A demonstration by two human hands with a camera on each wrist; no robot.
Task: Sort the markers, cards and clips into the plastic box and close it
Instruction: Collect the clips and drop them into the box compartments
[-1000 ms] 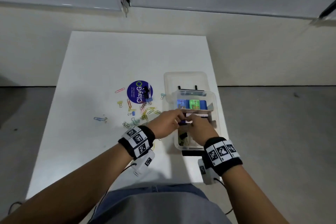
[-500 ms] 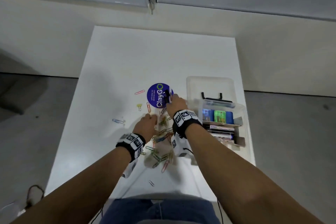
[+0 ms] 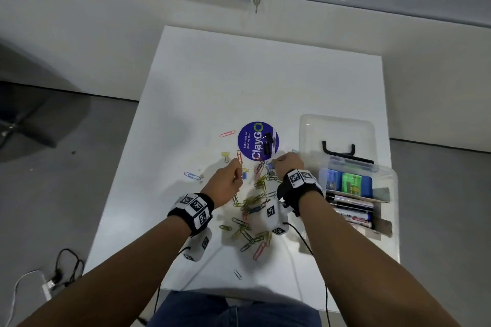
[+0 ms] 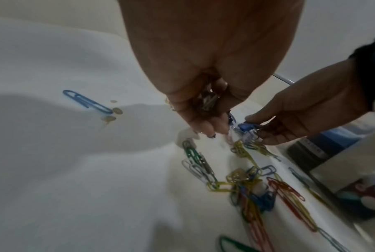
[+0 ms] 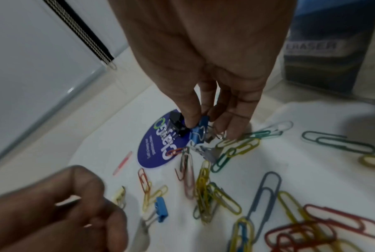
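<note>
From the head view, our left hand (image 3: 225, 183) and right hand (image 3: 288, 163) reach over the paper clips (image 3: 252, 207) scattered on the table (image 3: 265, 74), just left of the open box (image 3: 393, 194) holding markers (image 3: 350, 210) and cards (image 3: 345, 180). The lid (image 3: 337, 130) lies behind the box; a round sticker (image 3: 252, 141) carries black binder clips (image 3: 268, 141).

In the left wrist view, our left fingers (image 4: 203, 126) curl round a small bunch of clips (image 4: 208, 102) in the palm.

In the right wrist view, our thumb and fingers (image 5: 190, 117) pinch a blue binder clip (image 5: 198, 131) at the sticker's edge; another blue one (image 5: 161, 209) lies near the left hand.
</note>
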